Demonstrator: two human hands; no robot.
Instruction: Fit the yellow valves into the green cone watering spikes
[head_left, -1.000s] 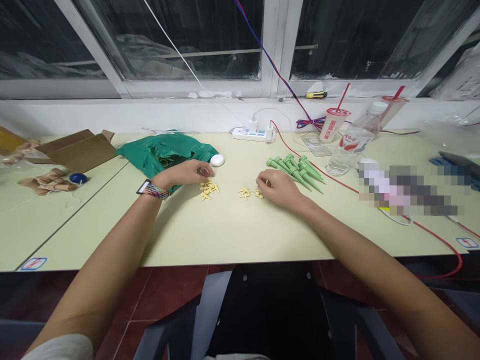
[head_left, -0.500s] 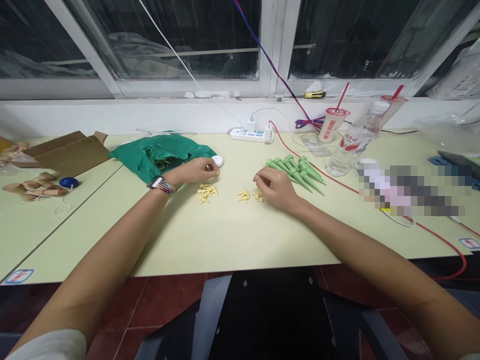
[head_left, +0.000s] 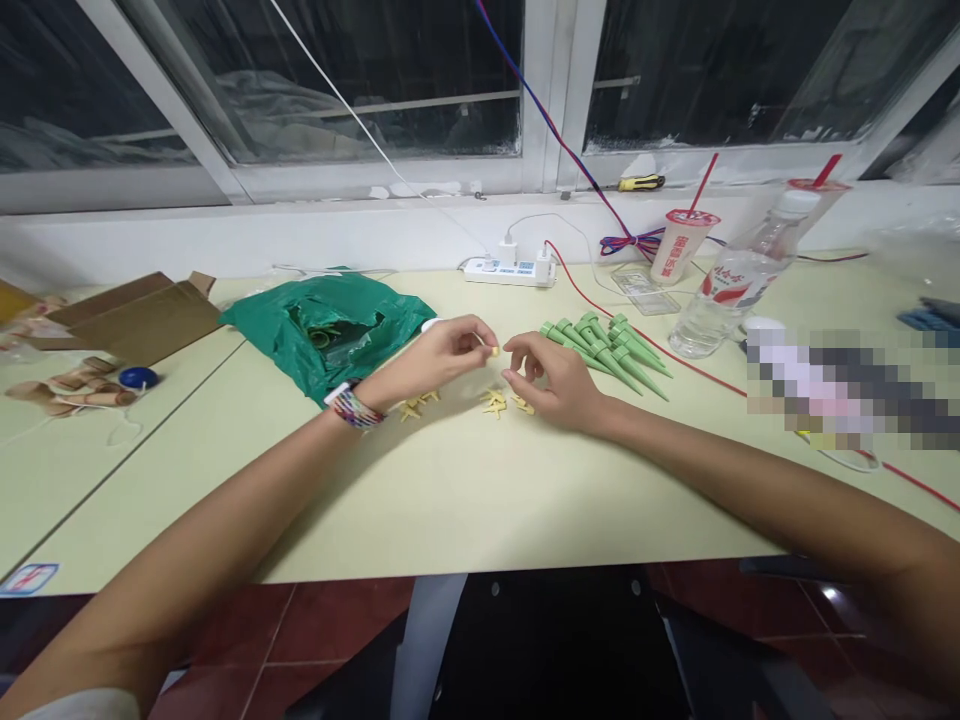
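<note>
My left hand [head_left: 457, 352] pinches a small yellow plastic piece [head_left: 494, 351] between thumb and fingertips, above the table. Just to its right, my right hand [head_left: 553, 378] has thumb and index finger parted with nothing visible between them. Below the hands lies a small pile of yellow plastic pieces [head_left: 493, 402], and a few others sit partly under my right hand. Another yellow group [head_left: 411, 408] is partly hidden behind my left wrist. Several green plastic spikes [head_left: 611, 350] with collared heads lie beyond my right hand.
A torn green plastic bag [head_left: 337, 320] lies behind my left forearm. At the back stand a power strip [head_left: 510, 271], a water bottle [head_left: 720, 290] and a drink cup [head_left: 684, 245]. A red cable [head_left: 645, 327] crosses the right side. Wooden toys [head_left: 94, 390] and a cardboard box [head_left: 142, 312] lie left.
My left hand has moved right, carrying the small yellow piece close to my right hand. The fingers of my right hand have spread apart. The view has shifted slightly.
</note>
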